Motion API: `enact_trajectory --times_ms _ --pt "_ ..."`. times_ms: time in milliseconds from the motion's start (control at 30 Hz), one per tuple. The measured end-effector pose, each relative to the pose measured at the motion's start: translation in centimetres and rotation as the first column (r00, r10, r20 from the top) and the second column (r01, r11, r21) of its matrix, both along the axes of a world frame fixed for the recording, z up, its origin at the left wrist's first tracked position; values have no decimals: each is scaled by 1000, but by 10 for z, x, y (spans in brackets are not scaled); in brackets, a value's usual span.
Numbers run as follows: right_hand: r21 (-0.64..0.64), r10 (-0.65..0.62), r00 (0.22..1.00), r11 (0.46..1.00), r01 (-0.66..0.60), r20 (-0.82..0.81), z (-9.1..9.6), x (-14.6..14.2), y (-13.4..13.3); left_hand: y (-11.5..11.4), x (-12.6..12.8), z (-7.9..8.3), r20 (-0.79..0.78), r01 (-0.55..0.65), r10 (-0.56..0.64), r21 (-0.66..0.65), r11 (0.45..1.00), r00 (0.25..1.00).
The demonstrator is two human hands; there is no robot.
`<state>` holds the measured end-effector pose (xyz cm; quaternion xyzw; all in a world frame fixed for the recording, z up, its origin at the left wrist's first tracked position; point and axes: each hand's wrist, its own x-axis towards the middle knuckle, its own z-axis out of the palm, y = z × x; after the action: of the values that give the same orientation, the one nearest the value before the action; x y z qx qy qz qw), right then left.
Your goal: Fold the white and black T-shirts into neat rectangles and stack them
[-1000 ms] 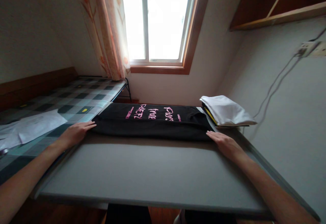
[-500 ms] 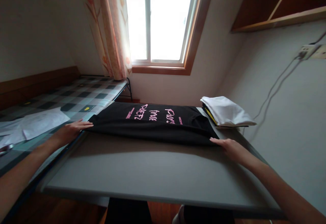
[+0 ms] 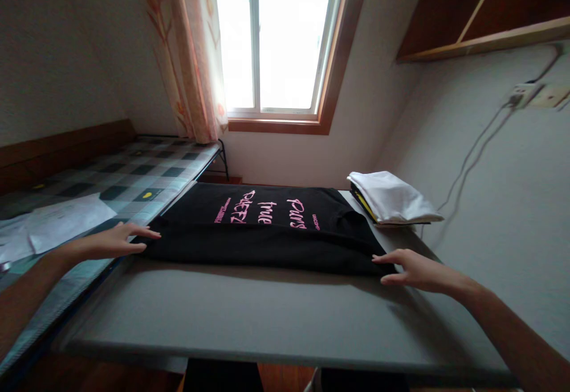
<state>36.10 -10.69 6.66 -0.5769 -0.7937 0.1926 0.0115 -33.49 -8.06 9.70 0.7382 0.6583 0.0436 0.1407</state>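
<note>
A black T-shirt (image 3: 267, 249) with pink lettering lies sideways across the grey table (image 3: 267, 315), its near edge folded over toward the window. At the left end of that fold, my left hand (image 3: 118, 241) is open, thumb and fingers spread, with the fingertips at the cloth. My right hand (image 3: 416, 268) is likewise open at the fold's right end, its fingertips by the fabric and thumb apart. Neither hand grips the shirt.
Folded clothes (image 3: 394, 196), white on top, are stacked at the table's far right. To the left, a checked bed (image 3: 173, 169) carries white papers (image 3: 66, 220). Cables (image 3: 472, 142) hang from a wall socket (image 3: 523, 94) on the right, below a wooden shelf (image 3: 485, 35).
The shirt's folded near edge has come down lower and flattened toward me. Both hands have lowered with it, and their fingers have parted from the cloth.
</note>
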Motion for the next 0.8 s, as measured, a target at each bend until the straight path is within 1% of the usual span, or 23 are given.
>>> enact_trajectory --times_ms 33,67,100,167,233,267,367,433,567,700,800 --pt "-11 -16 1000 1000 16 1 3 -3 0 5 3 4 25 54 -53 -63 997 998" --pt "-13 -33 999 999 33 0 6 -5 -1 11 9 7 47 100 -96 -92 991 994" --pt "-6 -46 999 999 46 -5 7 -8 -1 18 18 8 56 125 -121 -71 990 991" --pt "33 -57 998 998 57 -21 6 -11 -1 34 39 7 57 165 -168 53 985 984" --pt "89 -48 998 995 51 -30 1 -13 1 50 63 -1 42 227 -237 171 959 971" --pt "117 -40 999 992 43 -30 -2 -13 2 58 74 -6 34 255 -267 211 944 963" --pt "181 -16 1000 983 19 -18 -11 -11 4 82 103 -26 59 303 -327 249 920 943" --pt "210 -10 1000 978 13 -13 -15 -9 6 97 117 -40 95 295 -328 257 920 940" --pt "268 -13 999 963 20 -29 -19 -9 12 119 143 -66 111 223 -265 292 930 958" --pt "342 18 997 940 8 -72 -19 -15 24 125 163 -88 19 190 -211 361 913 977" --pt "387 62 992 922 -13 -113 -18 -22 37 122 169 -99 -4 172 -183 358 918 983"
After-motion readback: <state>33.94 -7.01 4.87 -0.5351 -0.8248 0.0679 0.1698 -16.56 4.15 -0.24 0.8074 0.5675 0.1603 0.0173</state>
